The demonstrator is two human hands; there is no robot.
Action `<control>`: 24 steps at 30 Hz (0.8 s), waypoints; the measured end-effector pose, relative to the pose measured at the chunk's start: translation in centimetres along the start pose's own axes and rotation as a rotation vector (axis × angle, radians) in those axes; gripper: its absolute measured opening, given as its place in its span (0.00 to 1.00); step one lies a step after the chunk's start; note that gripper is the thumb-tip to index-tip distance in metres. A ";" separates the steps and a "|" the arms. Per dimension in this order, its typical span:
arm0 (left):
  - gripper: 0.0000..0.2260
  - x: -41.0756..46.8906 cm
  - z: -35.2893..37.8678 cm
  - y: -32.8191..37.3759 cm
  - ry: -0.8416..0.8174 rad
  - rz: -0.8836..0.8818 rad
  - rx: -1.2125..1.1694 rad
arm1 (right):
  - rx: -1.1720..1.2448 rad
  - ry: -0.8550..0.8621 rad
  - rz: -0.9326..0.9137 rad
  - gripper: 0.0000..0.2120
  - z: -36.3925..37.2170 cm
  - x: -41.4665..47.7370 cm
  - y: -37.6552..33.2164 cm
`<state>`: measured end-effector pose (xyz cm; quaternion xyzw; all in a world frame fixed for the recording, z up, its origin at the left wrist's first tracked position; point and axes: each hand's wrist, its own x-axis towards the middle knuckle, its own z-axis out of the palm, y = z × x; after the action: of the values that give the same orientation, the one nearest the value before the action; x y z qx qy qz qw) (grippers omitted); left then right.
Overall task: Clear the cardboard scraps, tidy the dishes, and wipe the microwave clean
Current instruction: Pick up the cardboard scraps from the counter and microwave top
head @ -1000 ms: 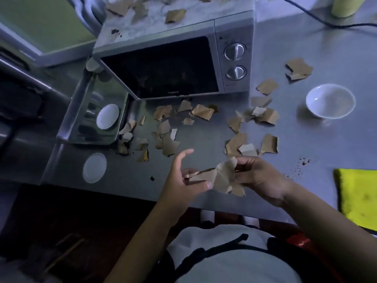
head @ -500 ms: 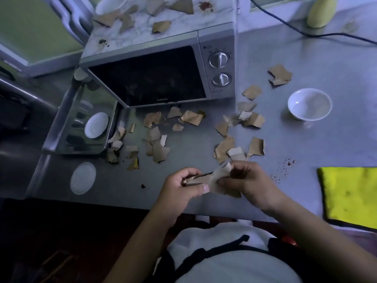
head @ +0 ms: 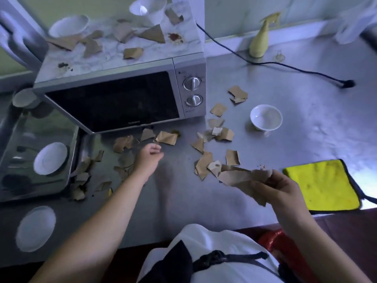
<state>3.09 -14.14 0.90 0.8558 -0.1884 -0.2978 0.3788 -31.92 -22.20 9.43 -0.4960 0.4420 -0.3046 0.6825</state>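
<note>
Several brown cardboard scraps (head: 206,164) lie scattered on the steel counter (head: 318,123) in front of the silver microwave (head: 122,99). More scraps (head: 132,53) litter its marble-patterned top, with brown stains. My right hand (head: 279,190) grips a bunch of collected scraps (head: 238,176) above the counter's front edge. My left hand (head: 149,156) is stretched out over the scraps (head: 122,142) just below the microwave door, fingers loosely curled, holding nothing I can see. A white bowl (head: 266,118) stands right of the microwave.
A yellow cloth (head: 322,184) lies at the right front. A yellow spray bottle (head: 260,41) and a black cable (head: 285,66) are at the back. Two white cups (head: 69,26) stand on the microwave. A sink (head: 30,139) at left holds a white plate (head: 50,158); another plate (head: 35,228) lies near it.
My left hand let go of the bunch and reached forward to the scraps by the microwave door. My right hand kept the bunch and moved right. The view tilted up.
</note>
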 end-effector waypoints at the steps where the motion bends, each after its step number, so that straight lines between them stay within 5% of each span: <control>1: 0.08 1.4 0.4 -0.4 -0.038 0.033 0.118 | -0.012 0.045 -0.011 0.14 0.0 -0.5 0.0; 10: 0.20 8.0 2.0 -0.2 -0.081 0.378 0.706 | -0.022 0.268 -0.030 0.13 2.6 -5.7 0.1; 15: 0.04 9.2 1.6 -0.4 0.007 0.495 0.772 | 0.010 0.390 0.012 0.09 2.7 -8.9 1.9; 24: 0.05 8.2 0.1 0.4 0.144 0.701 0.604 | 0.002 0.482 0.031 0.08 4.4 -11.0 2.6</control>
<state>9.13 -18.97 -1.89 0.8309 -0.5175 -0.0234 0.2028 -32.70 -10.16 10.78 -0.4013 0.5994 -0.4043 0.5624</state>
